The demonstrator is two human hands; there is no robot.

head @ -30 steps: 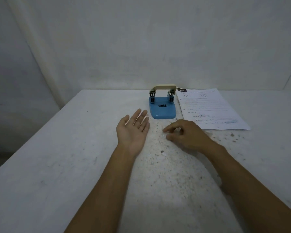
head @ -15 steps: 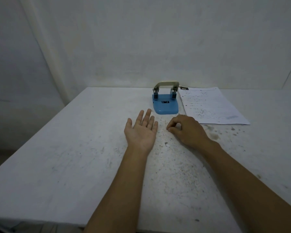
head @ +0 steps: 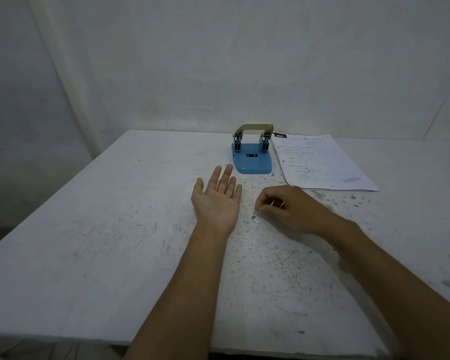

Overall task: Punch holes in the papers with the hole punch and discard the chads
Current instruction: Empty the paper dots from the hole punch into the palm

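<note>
Fingers of the left hand [head: 217,197] are held flat and apart, palm up, on the white table [head: 94,229]. Fingertips of the right hand [head: 286,207] are pinched together; whether a chad is held cannot be told. Beyond, the blue hole punch [head: 252,158] is seen just beside the papers [head: 320,162].

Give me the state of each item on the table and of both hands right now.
Blue metal hole punch: upright on the table, beige handle raised, no paper in it.
White printed paper stack: lying flat, right of the punch, untouched.
Small white paper chad: loose on the tabletop between the hands.
Left hand: open, palm up, nothing seen in it.
Right hand: fingers pinched together; contents too small to tell.
</note>
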